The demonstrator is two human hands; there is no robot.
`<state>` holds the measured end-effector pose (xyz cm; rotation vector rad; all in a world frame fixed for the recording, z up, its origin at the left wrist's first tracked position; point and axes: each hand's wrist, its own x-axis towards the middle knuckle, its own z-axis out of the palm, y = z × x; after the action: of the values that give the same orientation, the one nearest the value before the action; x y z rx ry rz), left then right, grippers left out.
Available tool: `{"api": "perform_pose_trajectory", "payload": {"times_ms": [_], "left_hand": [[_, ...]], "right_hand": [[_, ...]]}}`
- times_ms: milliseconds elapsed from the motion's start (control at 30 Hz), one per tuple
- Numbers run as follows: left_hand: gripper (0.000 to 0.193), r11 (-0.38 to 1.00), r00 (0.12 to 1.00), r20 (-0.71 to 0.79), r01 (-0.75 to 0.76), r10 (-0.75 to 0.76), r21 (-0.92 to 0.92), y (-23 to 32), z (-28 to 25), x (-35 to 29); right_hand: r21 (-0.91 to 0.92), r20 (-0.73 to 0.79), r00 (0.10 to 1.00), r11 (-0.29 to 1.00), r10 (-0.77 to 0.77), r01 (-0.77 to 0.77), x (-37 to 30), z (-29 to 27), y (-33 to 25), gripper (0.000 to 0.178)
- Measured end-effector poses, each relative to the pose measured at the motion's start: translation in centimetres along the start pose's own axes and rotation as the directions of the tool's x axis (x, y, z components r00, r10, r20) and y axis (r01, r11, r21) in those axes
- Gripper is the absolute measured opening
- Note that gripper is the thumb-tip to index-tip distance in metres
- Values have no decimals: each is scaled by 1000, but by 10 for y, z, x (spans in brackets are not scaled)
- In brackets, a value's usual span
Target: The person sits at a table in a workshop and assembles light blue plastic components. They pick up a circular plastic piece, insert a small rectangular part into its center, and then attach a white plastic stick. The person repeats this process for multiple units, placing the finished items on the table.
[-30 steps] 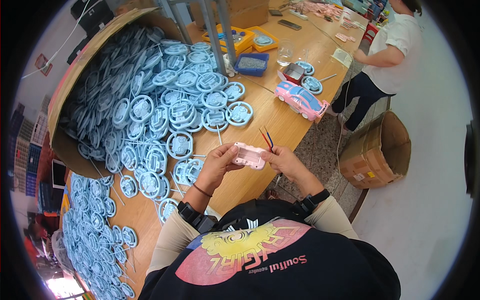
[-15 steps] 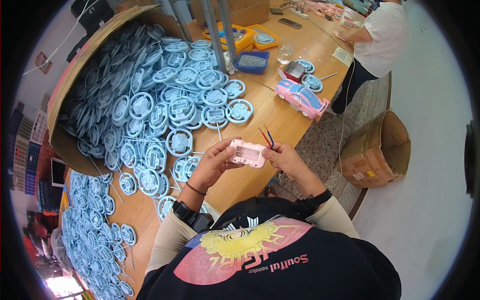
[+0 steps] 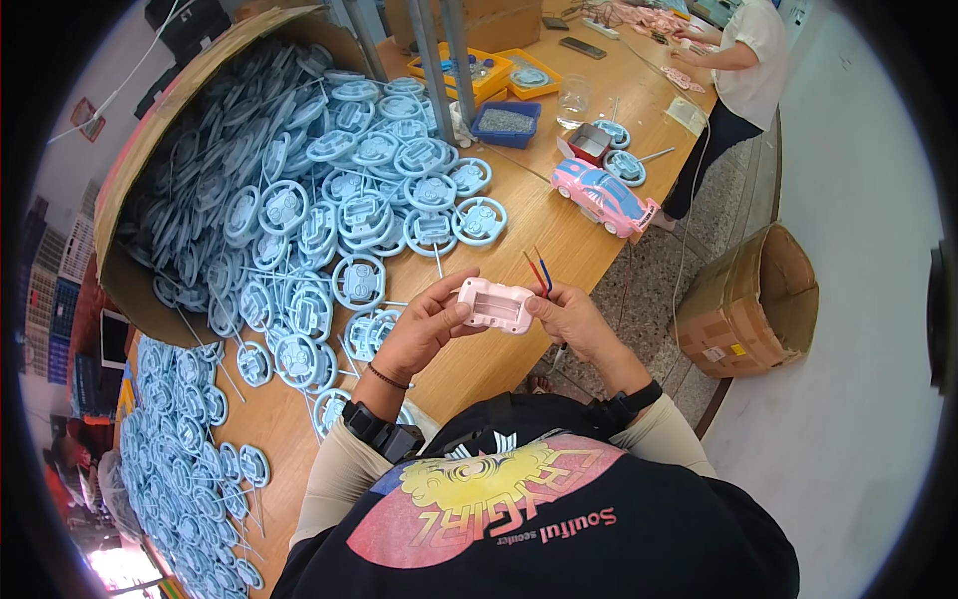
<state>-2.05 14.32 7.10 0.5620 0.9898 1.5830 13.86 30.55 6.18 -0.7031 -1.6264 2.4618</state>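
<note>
A small pale pink remote control (image 3: pixel 496 321) is held level between my hands, its open battery compartment facing up with no batteries visible in it. My left hand (image 3: pixel 436 314) is closed on its left end, thumb resting on the top face. With thumb and fingers, my right hand (image 3: pixel 571 317) grips the right end. Tucked in that same hand are thin red and blue prongs (image 3: pixel 540 275) with fine bare tips, pointing up and away. Their lower part is mostly hidden by the hand.
Light blue toy steering wheels (image 3: pixel 364 215) spill from a large cardboard box (image 3: pixel 125 255) on the left. A pink toy car (image 3: pixel 602 195), a blue bin (image 3: pixel 505 122) and yellow trays (image 3: pixel 529 75) stand beyond. An open carton (image 3: pixel 728 319) is on the floor. A co-worker (image 3: pixel 753 65) stands far right.
My hands keep their hold on the remote control, with only a slight shift of the prongs. The co-worker's arms and body have moved.
</note>
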Motion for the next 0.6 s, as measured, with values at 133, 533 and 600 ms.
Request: {"api": "perform_pose_trajectory", "payload": {"times_ms": [133,533,600], "left_hand": [[50,1000,1000,-2,-27,27,6,-2,-3,-1],[47,994,992,-80,-92,97,56,-4,-9,2],[49,985,986,-90,-131,141,116,-5,-8,3]], "right_hand": [[-35,-51,998,999,-40,39,-5,9,-8,21],[-164,224,923,921,-313,353,4,8,8,21],[-150,224,918,919,-328,365,5,10,8,27]]}}
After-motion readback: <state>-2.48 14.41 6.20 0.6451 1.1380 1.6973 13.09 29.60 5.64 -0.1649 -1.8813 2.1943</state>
